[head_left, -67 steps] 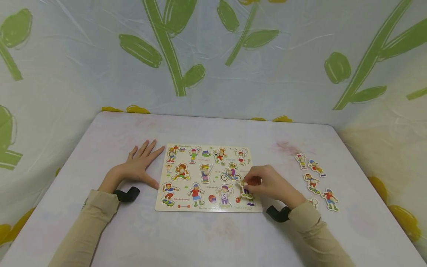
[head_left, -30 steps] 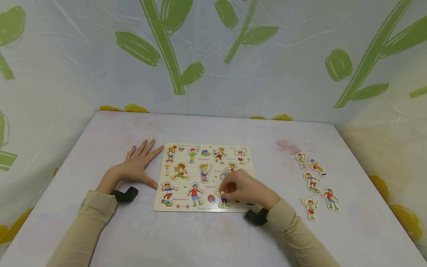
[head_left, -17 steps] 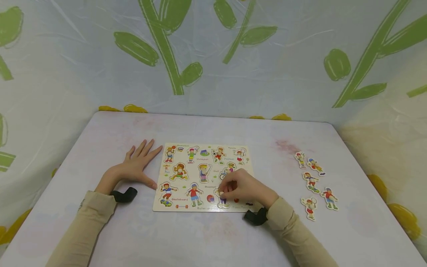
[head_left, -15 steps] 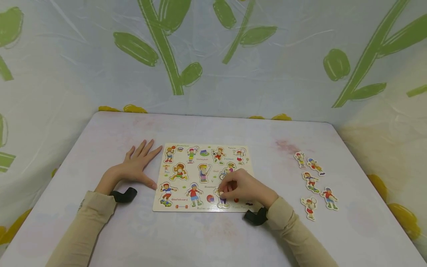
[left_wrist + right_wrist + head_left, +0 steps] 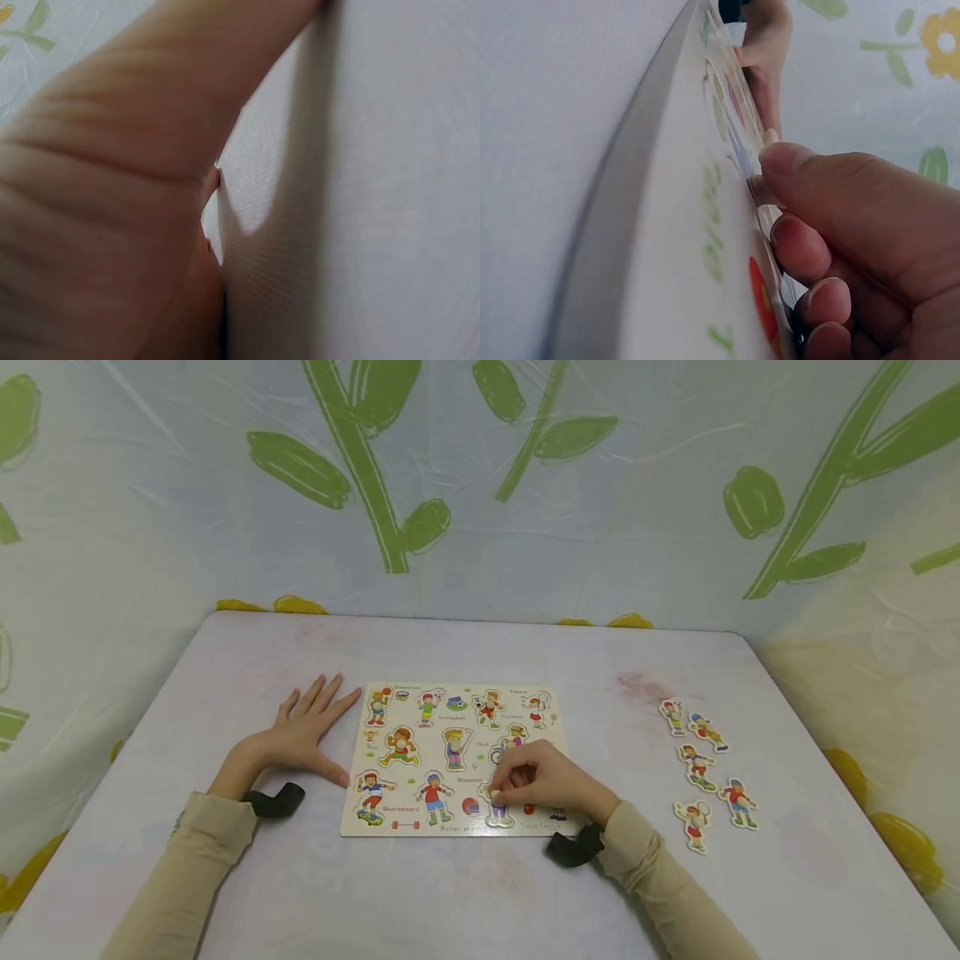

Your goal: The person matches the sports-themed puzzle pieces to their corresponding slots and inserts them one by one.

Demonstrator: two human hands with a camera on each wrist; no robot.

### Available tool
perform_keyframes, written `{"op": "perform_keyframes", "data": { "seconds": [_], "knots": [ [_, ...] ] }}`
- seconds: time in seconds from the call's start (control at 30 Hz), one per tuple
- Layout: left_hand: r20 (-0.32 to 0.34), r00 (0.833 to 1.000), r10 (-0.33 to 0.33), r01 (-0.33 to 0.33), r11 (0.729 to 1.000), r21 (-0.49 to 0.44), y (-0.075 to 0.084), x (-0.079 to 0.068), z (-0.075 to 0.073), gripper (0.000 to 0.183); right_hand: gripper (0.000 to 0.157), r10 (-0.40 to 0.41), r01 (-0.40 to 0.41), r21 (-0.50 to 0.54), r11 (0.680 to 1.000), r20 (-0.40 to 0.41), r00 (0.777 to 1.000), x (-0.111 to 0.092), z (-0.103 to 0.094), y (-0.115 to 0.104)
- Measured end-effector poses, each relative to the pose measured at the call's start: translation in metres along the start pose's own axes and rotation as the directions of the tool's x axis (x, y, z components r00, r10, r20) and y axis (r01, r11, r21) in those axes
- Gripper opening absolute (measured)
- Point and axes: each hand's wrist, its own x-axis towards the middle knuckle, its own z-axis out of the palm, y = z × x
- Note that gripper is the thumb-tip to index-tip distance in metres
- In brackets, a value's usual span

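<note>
A wooden knob puzzle board (image 5: 360, 829), printed with children doing sports, lies flat on the table in the head view. My right hand (image 5: 551, 781) is over its lower right part. Thumb and index finger pinch the knob of a figure-shaped puzzle piece (image 5: 498, 817) with purple trousers, at the baseball figure's spot; the fingers cover its upper part. In the right wrist view the thumb (image 5: 847, 184) is close above the board's surface, other fingers curled. My left hand (image 5: 300, 733) rests on the table with fingers spread, its thumb tip right at the board's left edge.
To the right of the board lie several loose puzzle pieces: a skateboarder (image 5: 697, 768), a roller skater (image 5: 739, 803), a racket player (image 5: 695, 827) and others further back. A leaf-patterned sheet (image 5: 480, 552) hangs behind the table (image 5: 420, 902).
My right hand has moved left from the board's right edge with the puzzle piece, then stayed at the baseball spot. My left hand has kept its place; the head view has shifted slightly.
</note>
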Motion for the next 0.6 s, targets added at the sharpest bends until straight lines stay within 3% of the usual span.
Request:
{"op": "perform_keyframes", "data": {
  "seconds": [0.2, 0.6],
  "knots": [
    [0.011, 1.000, -0.019, 0.019, 1.000, 0.011, 0.0048, -0.0013, -0.0032, 0.138, 0.009, 0.000, 0.001, 0.024, 1.000, -0.021, 1.000, -0.0003, 0.0010, 0.0031],
    [-0.013, 1.000, 0.018, -0.018, 1.000, -0.018, -0.0022, -0.0012, 0.0008, 0.136, 0.005, 0.039, -0.034, 0.084, 0.996, -0.063, 0.997, -0.0024, -0.0014, 0.0031]
  ]
}}
